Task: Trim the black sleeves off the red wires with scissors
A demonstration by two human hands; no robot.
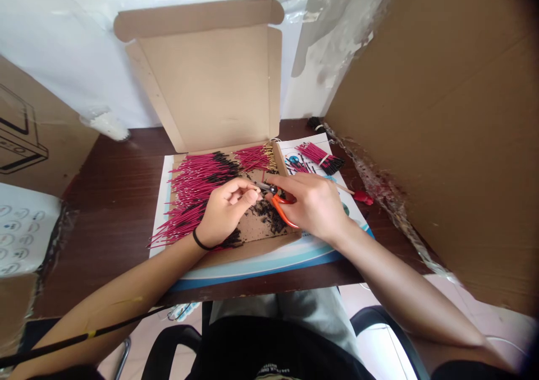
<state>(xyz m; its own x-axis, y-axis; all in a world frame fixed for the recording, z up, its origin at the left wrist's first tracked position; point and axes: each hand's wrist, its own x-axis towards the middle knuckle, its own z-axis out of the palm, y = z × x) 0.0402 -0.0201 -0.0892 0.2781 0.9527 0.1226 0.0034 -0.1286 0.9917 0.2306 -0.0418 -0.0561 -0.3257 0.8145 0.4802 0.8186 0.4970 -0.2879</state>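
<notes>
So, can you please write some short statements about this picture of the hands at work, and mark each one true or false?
1. The right hand grips scissors with orange plastic handles. True.
2. A thin black band sits around the left wrist. True.
3. The left hand holds a blue pen. False: it pinches a thin wire near the scissors.
4. The long red wires with black ends lie in a clear plastic tray. False: they lie in an open brown cardboard box.
5. A bundle of red wires lies on a printed sheet at the right of the box. True.
</notes>
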